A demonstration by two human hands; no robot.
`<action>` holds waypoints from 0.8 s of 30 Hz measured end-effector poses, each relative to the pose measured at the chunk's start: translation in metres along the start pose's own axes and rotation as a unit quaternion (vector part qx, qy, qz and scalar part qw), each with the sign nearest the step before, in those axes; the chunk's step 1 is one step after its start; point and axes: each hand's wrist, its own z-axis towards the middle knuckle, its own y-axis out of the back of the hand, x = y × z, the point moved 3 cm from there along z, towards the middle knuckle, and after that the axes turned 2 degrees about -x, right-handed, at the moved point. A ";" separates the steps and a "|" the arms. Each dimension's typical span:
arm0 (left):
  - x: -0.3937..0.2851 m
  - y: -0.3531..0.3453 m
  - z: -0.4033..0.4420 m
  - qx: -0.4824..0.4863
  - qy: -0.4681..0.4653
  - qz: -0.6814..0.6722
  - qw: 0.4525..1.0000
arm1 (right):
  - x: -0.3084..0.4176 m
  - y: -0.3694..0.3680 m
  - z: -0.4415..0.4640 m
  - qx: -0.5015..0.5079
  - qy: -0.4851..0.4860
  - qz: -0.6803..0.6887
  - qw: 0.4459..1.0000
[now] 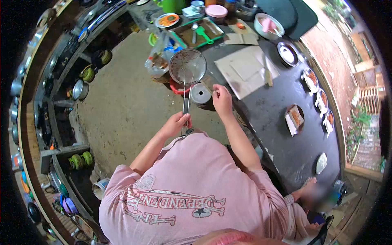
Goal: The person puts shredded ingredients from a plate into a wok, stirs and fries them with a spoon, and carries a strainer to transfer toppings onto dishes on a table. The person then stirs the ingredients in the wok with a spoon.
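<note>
My left hand [176, 124] is closed around the long metal handle of a round mesh strainer [188, 66]. Dark bits cling to the mesh, which is held out in front of me above the floor. My right hand [221, 100] is raised beside the table edge with its fingers pinched together. Whatever lies between those fingertips is too small to name. Just left of them, lower down, stands a grey metal can [201, 94] with a hole in its top. A red basin [179, 87] shows partly behind the strainer.
On the dark table [265, 122] to my right lie cardboard sheets [245, 69], a plate with wrapped food [295, 118] and several wrapped portions along the far edge. A green-rimmed tray [196, 32] stands ahead. A small person [304, 190] is at the lower right. Shelves with pots line the left.
</note>
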 end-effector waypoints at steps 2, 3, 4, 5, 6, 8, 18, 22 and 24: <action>0.009 0.029 -0.012 -0.032 0.003 -0.035 0.999 | 0.012 -0.037 0.011 0.016 0.013 0.010 1.000; 0.014 0.044 -0.016 -0.052 0.008 -0.065 0.996 | 0.023 -0.055 0.019 0.022 0.019 0.016 0.999; 0.017 0.058 -0.018 -0.066 0.003 -0.069 0.995 | 0.032 -0.069 0.019 0.063 -0.022 0.026 0.997; 0.022 0.069 -0.020 -0.085 0.004 -0.087 0.993 | 0.041 -0.082 0.018 0.095 -0.032 0.035 0.994; 0.026 0.078 -0.020 -0.103 0.004 -0.105 0.989 | 0.048 -0.095 0.016 0.128 -0.034 0.051 0.990; 0.034 0.097 -0.014 -0.123 0.003 -0.133 0.983 | 0.055 -0.117 0.014 0.169 -0.030 0.072 0.983; 0.006 0.195 0.042 -0.257 -0.017 -0.158 0.953 | 0.036 -0.245 0.056 0.452 -0.102 0.098 0.881; -0.026 0.239 0.060 -0.315 -0.040 -0.122 0.940 | 0.037 -0.309 0.083 0.561 -0.146 0.227 0.782; -0.032 0.261 0.073 -0.317 -0.067 -0.151 0.934 | 0.047 -0.334 0.103 0.602 -0.168 0.237 0.744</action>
